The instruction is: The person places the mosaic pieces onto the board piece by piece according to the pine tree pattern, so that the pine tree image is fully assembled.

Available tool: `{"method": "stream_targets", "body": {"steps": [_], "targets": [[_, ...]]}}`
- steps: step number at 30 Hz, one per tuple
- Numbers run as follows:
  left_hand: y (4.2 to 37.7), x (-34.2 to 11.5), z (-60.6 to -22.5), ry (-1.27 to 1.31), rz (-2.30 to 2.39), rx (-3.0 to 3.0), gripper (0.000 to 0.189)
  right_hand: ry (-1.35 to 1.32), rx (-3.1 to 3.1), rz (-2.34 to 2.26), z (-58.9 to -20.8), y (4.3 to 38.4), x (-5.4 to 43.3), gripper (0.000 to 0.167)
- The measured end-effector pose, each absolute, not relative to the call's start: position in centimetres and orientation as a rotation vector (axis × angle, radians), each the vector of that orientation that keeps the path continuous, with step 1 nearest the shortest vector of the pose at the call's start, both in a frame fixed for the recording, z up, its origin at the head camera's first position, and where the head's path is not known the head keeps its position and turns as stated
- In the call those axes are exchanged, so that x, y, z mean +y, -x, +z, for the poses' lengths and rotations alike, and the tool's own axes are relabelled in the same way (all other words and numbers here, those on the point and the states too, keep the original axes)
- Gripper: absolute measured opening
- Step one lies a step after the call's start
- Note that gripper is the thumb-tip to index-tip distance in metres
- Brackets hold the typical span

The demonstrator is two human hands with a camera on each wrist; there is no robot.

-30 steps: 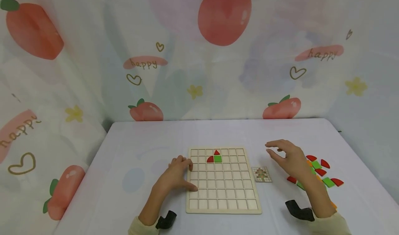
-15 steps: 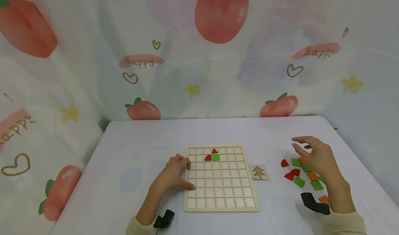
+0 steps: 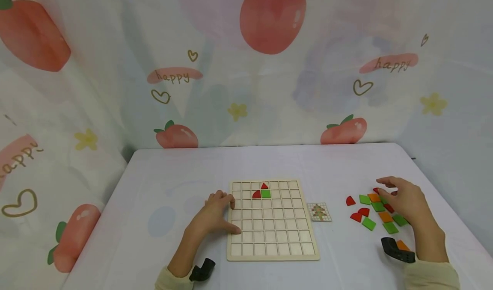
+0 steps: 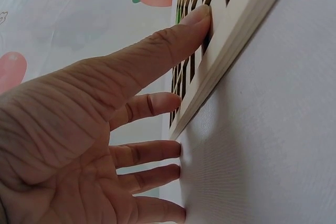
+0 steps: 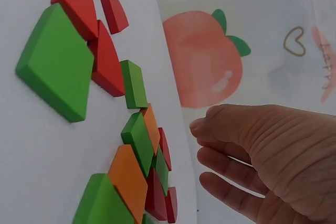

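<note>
My left hand (image 3: 215, 215) lies along the left edge of a pale wooden grid board (image 3: 271, 258). In the left wrist view its thumb (image 4: 195, 17) rests on the board's face, and the other fingers stretch out against the tablecloth. A red triangle (image 3: 264, 186), a red quarter-circle (image 3: 256, 194) and a green square (image 3: 265, 193) sit in cells near the board's far side. My right hand (image 3: 410, 200) hangs over a scatter of red, green and orange tiles, fingers loosely bent and nothing between thumb and fingertips. Among those tiles are an orange square (image 3: 385, 217) and a green square (image 5: 58, 64).
A small card (image 3: 319, 212) with a printed tree pattern on a grid lies just right of the board. A lone orange tile (image 3: 402, 245) sits near the right wrist's black camera mount (image 3: 397, 250). A fruit-patterned curtain (image 3: 269, 102) stands behind the white table.
My right hand has moved right from beside the board, then down close over the loose tiles. The left hand stays on the board's edge; the head view has shifted slightly.
</note>
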State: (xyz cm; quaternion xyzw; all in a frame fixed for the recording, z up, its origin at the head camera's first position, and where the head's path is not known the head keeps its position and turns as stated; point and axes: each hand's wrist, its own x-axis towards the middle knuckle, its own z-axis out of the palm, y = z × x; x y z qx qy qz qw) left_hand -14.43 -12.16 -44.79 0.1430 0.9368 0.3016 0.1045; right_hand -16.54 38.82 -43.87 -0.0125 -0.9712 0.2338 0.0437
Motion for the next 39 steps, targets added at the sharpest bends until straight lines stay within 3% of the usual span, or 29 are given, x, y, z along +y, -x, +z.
{"method": "stream_targets", "body": {"steps": [27, 39], "targets": [[14.5, -12.1, -44.5, -0.412, 0.889, 2.756, 0.056, 0.259, -3.013, 0.719, -45.7, 17.2, 38.9, 0.032], [14.5, -12.1, -44.6, -0.402, 0.884, 2.76, 0.056, 0.213, -2.955, 0.663, -46.4, 17.2, 39.0, 0.031]]}}
